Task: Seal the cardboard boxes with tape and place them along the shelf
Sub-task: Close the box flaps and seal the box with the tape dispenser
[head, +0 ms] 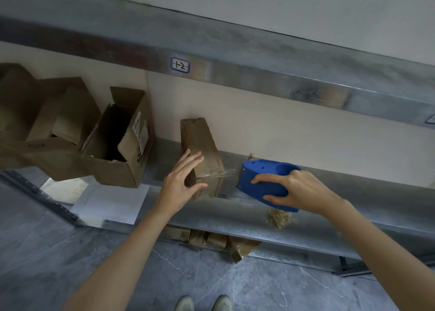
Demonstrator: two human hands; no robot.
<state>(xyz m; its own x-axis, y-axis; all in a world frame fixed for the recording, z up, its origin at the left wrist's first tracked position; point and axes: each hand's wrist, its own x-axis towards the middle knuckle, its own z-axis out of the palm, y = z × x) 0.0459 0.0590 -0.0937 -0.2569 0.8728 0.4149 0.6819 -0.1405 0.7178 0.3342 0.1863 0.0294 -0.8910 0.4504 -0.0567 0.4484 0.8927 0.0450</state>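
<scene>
Head view. Taping step: the small cardboard box (200, 150) stands on end on the shelf (235, 216), braced by the straight, slightly spread fingers of the left hand (181, 181). The right hand (301, 190) curls round the blue tape dispenser (261, 181), with the tape strand (220, 174) taut between box and dispenser. Likely next move: sever the strand and press it flat.

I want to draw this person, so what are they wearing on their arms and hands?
Nothing that shows. The left hand and the right hand have no gloves, rings or watch, and no sleeves are in view.
</scene>
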